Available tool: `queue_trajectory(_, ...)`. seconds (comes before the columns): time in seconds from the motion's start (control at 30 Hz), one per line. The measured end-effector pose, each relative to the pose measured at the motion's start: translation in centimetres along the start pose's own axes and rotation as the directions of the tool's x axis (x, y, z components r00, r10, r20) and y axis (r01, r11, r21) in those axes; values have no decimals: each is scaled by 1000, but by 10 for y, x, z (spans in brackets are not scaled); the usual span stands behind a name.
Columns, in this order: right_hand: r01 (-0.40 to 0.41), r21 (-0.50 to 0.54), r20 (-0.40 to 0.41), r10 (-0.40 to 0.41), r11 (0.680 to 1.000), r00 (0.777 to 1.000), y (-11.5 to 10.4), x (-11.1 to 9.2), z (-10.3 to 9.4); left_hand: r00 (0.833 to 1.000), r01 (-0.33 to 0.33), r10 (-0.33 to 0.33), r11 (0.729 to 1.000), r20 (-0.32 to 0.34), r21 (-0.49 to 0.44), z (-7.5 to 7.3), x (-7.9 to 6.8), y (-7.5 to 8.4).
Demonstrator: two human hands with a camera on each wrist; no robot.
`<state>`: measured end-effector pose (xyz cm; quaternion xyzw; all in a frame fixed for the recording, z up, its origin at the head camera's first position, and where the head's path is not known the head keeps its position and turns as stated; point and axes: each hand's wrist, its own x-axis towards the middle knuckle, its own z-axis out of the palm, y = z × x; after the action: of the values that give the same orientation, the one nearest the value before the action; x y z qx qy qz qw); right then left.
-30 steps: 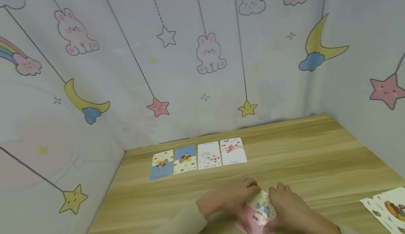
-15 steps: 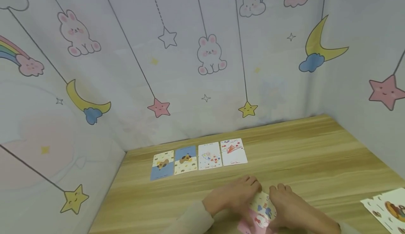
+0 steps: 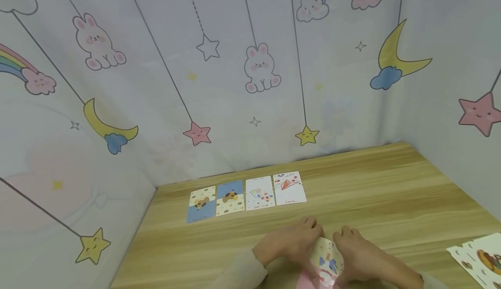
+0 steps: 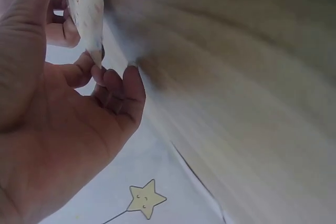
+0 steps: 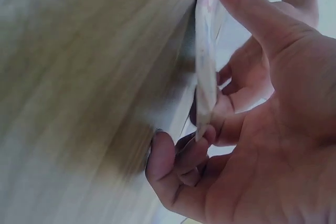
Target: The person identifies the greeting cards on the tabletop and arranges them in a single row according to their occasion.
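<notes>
A pink and cream card (image 3: 328, 260) with cartoon figures and blue bows is held between both hands near the front of the table. My left hand (image 3: 291, 243) grips its left side, fingers curled at the far corner. On the opposite side my right hand (image 3: 358, 254) holds the card's right edge. Seen nearly edge-on in the left wrist view, the card (image 4: 86, 14) sits between curled fingers close over the table. The right wrist view has the thin card (image 5: 206, 66) with the thumb at its pink end and fingertips at the other end.
A row of cards lies at the back left: two blue and cream dog cards (image 3: 230, 197), a white flower card (image 3: 260, 193) and a white paper-plane card (image 3: 289, 188). A cream printed sheet (image 3: 479, 258) lies at the right edge. Patterned cloth walls (image 3: 235, 150) surround the table (image 3: 372, 180).
My left hand has shifted slightly right and the card has moved a little with it. My right hand stays nearly in place. The row of cards is unchanged.
</notes>
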<state>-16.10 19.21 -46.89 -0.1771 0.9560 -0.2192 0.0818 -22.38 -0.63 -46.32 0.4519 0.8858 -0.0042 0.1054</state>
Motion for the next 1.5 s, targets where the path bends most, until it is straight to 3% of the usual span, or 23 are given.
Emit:
queue_trajectory(0.1,34,57,21,-35,998,999,6,0,-3,999,31,-28,990,24,-137,0,1,-1)
queue_trajectory(0.27,95,209,37,-105,973,994,18,0,-11,1000,2,2,949,14,-314,-2,1,-8)
queue_trajectory(0.4,107,329,45,-129,938,991,25,0,-19,1000,9,-17,880,-11,-474,-2,-2,-14)
queue_trajectory(0.5,79,412,65,-115,908,991,30,1,-26,998,32,-54,781,-16,-624,0,-4,-17)
queue_trajectory(0.6,36,523,85,-94,852,992,36,3,-32,994,61,-109,624,-9,-779,0,-4,-20)
queue_trajectory(0.73,-2,599,74,-53,801,996,43,9,-41,977,87,-214,434,-9,-897,-2,-4,-25)
queue_trajectory(0.97,30,651,-18,-24,758,1000,49,20,-47,933,39,-347,355,-93,-934,-6,1,-41)
queue_trajectory(1.1,-1,662,-54,50,749,997,50,24,-51,913,36,-401,257,-73,-966,-8,4,-47)
queue_trajectory(1.23,-70,636,-88,163,768,983,50,32,-58,886,59,-459,237,-59,-970,-11,10,-52)
queue_trajectory(1.33,-97,612,-125,217,785,968,51,39,-62,861,56,-506,204,-56,-977,-13,18,-55)
queue_trajectory(1.5,-94,669,-143,252,737,957,58,55,-67,814,9,-575,159,-85,-987,-16,36,-59)
